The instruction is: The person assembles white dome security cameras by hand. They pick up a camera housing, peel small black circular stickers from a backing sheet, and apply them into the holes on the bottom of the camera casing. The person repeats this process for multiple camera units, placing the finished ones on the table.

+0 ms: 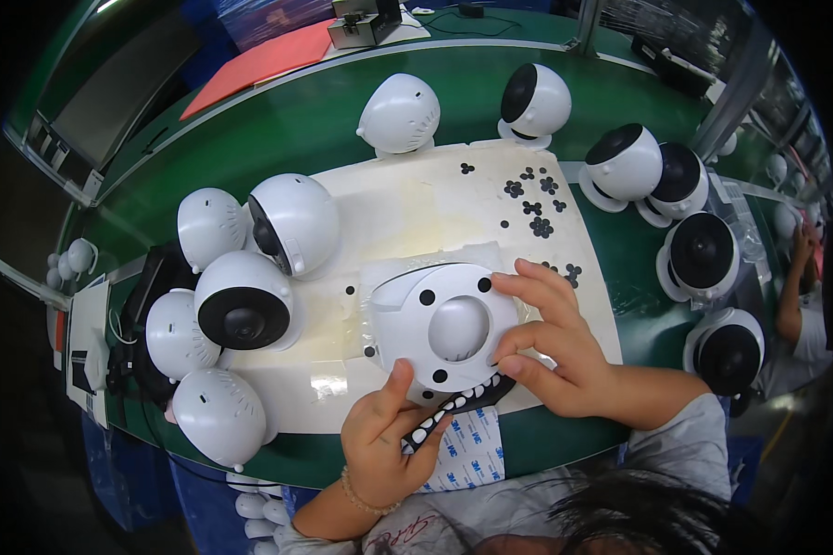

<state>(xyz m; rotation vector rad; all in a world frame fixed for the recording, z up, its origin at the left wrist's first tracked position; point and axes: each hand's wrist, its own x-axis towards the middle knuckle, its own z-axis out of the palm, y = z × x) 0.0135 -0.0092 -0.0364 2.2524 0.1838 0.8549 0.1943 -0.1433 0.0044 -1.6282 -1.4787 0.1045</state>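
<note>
A white, ball-shaped camera lies base-up in front of me, its round base ring (407, 330) carrying black dots and showing a pale opening in the middle. My left hand (379, 439) is closed on a black strip with white spots (455, 404), its thumb raised beside the ring's lower left edge. At the ring's right edge is my right hand (560, 356), thumb and one finger brought together in a pinch and the other fingers stretched out. What the pinch holds, if anything, is too small to make out. A translucent wrapping sheet (370, 282) lies under the camera.
White ball cameras (242, 287) crowd the left; several more (701, 254) line the right and back. Black dot clusters (540, 226) lie on the cream board (407, 194). A printed backing sheet (467, 453) hangs at the front edge. Another person's arm (791, 287) shows far right.
</note>
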